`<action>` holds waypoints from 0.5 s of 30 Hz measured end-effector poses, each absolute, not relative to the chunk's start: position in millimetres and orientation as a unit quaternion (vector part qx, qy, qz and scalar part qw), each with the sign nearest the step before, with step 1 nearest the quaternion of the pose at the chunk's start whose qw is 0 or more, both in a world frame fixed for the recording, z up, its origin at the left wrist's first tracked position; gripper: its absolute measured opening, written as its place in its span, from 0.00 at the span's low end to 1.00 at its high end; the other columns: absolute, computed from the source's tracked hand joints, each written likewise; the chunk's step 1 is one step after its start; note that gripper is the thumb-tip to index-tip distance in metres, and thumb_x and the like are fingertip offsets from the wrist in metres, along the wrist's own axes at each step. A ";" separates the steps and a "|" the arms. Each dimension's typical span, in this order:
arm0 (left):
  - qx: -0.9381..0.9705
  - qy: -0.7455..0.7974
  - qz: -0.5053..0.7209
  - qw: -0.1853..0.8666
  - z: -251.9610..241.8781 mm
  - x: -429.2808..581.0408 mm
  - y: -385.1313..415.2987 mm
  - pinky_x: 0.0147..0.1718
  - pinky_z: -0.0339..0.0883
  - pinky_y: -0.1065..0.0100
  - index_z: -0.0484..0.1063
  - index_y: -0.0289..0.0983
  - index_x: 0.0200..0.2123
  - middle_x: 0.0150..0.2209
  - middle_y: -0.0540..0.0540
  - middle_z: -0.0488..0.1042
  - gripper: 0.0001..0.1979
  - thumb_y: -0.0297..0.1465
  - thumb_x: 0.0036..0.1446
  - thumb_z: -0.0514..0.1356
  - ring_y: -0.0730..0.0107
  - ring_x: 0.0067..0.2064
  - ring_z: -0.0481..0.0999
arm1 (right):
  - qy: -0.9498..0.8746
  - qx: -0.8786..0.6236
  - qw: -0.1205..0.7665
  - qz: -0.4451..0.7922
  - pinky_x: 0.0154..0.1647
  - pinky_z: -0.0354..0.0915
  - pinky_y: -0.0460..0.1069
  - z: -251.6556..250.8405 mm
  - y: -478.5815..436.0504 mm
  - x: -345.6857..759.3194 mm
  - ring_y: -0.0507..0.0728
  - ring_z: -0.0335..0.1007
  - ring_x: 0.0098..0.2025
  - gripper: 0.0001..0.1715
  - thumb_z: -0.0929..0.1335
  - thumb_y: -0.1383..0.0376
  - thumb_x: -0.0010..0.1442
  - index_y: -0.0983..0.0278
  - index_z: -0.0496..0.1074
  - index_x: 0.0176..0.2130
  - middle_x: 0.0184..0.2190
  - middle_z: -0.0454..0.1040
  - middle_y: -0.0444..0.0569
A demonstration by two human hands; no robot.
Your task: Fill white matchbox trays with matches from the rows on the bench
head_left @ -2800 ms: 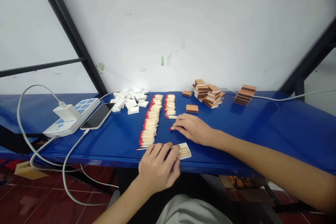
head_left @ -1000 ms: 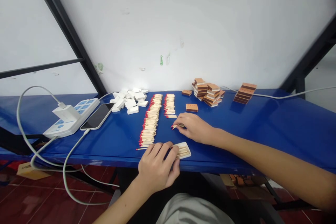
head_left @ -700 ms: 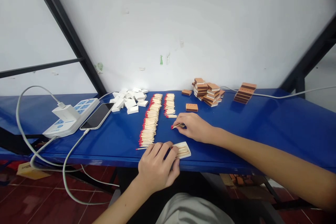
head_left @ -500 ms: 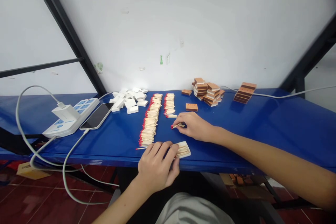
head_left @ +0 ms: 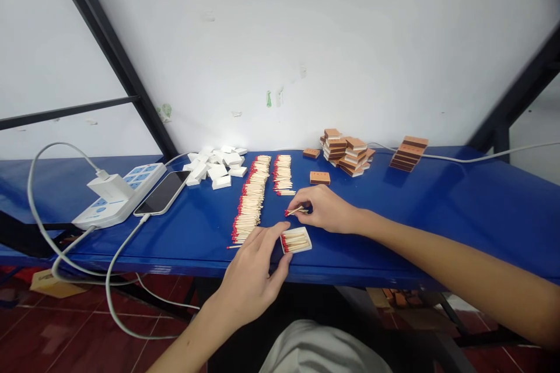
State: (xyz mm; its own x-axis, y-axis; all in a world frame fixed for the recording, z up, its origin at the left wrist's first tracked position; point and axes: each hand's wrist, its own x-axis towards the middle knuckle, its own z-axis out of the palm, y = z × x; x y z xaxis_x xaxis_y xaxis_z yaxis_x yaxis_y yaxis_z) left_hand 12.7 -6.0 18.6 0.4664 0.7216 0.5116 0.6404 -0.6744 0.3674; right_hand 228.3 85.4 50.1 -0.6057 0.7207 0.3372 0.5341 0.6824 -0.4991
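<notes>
My left hand (head_left: 256, 271) has thumb and index finger at the two left corners of a small white matchbox tray (head_left: 308, 233). Several red-tipped matches (head_left: 297, 242) lie in that tray, heads to the left. Pinched between the fingertips of my right hand (head_left: 326, 210) is a small bunch of matches (head_left: 296, 210), held just above the tray with the red heads pointing left. A long row of matches (head_left: 250, 198) lies left of my right hand, and a shorter row (head_left: 282, 173) lies beyond it.
White empty trays (head_left: 214, 166) are heaped at the back left. Brown matchboxes (head_left: 350, 151) are stacked at the back right, with single boxes (head_left: 319, 178) nearby and a leaning set (head_left: 409, 153). A phone (head_left: 161, 193), power strip (head_left: 118, 198) and cables occupy the left side.
My left hand has opened from over the tray, exposing the match heads, and now grips its left corners. The tray has shifted slightly left and away. My right hand stays nearly still.
</notes>
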 end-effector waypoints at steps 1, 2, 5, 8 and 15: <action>0.853 0.399 0.329 0.069 18.4 11.6 -5.5 0.50 0.72 0.58 0.58 0.42 0.62 0.52 0.43 0.73 0.22 0.30 0.66 0.55 0.60 0.51 0.74 | -0.876 -0.355 0.269 0.185 0.34 0.66 0.45 51.6 85.3 228.7 0.52 0.73 0.33 0.12 0.69 0.75 0.54 0.65 0.81 0.37 0.32 0.80 0.47; 0.852 0.400 0.330 0.075 18.1 10.5 -5.0 0.51 0.72 0.58 0.58 0.43 0.62 0.53 0.42 0.73 0.22 0.30 0.66 0.55 0.61 0.52 0.74 | -0.873 -0.354 0.274 0.194 0.34 0.66 0.45 53.4 85.1 229.3 0.52 0.73 0.32 0.12 0.69 0.75 0.54 0.65 0.81 0.37 0.32 0.80 0.47; 0.850 0.398 0.335 0.083 16.9 8.0 -3.7 0.52 0.71 0.56 0.56 0.43 0.63 0.55 0.42 0.72 0.24 0.31 0.66 0.56 0.60 0.54 0.74 | -0.864 -0.342 0.282 0.238 0.33 0.66 0.45 59.8 83.1 232.0 0.52 0.73 0.33 0.10 0.69 0.73 0.55 0.65 0.80 0.36 0.32 0.80 0.47; 0.848 0.398 0.340 0.086 15.0 7.6 -2.8 0.52 0.71 0.55 0.54 0.43 0.65 0.56 0.41 0.71 0.26 0.31 0.66 0.56 0.59 0.55 0.74 | -0.863 -0.313 0.263 0.297 0.33 0.67 0.46 65.2 78.8 233.8 0.53 0.73 0.33 0.08 0.70 0.70 0.55 0.66 0.80 0.36 0.33 0.80 0.47; 0.848 0.396 0.348 0.058 11.0 11.7 -2.2 0.53 0.70 0.54 0.54 0.42 0.64 0.54 0.40 0.71 0.26 0.30 0.65 0.57 0.57 0.55 0.73 | -0.886 -0.253 0.247 0.301 0.40 0.69 0.46 68.2 66.8 230.1 0.53 0.75 0.35 0.10 0.69 0.73 0.55 0.65 0.80 0.36 0.34 0.80 0.47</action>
